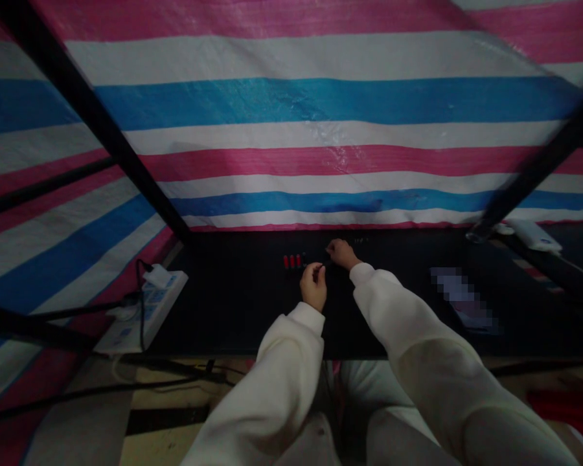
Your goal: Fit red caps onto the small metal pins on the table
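Three short red cylinders (pixel 292 261) stand side by side on the black table (pixel 233 304), just left of my hands. My left hand (pixel 313 285) is near them, its fingers curled toward the thumb around something too small and dark to make out. Beyond it and to the right, my right hand (pixel 341 253) reaches over the table with its fingers pinched together; what they hold is too small to name. The two hands are close but apart. Past my right hand lie a few tiny light pieces (pixel 361 240).
A white power strip (pixel 168 294) with plugs and cables lies at the table's left end. A blurred, pixelated flat object (pixel 464 301) rests on the right. Farther right is a white box-like device (pixel 535 235). Black frame poles and striped sheeting stand behind and beside the table.
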A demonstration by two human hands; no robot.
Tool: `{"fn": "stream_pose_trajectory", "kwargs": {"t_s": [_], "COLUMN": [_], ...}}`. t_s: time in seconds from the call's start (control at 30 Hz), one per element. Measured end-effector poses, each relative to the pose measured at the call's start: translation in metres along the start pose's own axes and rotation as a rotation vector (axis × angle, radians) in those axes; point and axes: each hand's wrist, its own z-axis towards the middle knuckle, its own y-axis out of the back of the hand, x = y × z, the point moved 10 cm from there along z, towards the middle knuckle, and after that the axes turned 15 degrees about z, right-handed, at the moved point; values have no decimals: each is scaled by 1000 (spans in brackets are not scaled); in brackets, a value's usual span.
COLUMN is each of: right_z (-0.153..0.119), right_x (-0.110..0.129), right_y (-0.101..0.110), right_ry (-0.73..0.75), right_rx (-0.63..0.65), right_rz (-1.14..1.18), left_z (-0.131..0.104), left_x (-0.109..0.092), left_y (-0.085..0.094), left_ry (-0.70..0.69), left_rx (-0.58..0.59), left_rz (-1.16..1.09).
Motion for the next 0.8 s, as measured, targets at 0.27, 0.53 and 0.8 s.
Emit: {"fn": "stream_pose_trajectory", "kwargs": {"t_s": [0.27, 0.53, 0.8], "right_z": [-85, -122, -121], "right_x": [-11, -16, -22], "right_y": [55, 40, 40], "right_ry": [13, 150, 135], "right_rx": [-281, -352, -361], "right_rz": [828, 947, 874], "left_z": [-4, -15, -13], "left_x": [-13, -31, -27], "left_y": [-9, -22, -16], "left_ry": [-89, -240, -191], "left_rx": [50, 133, 90], "left_rz": [-48, 54, 53]}}
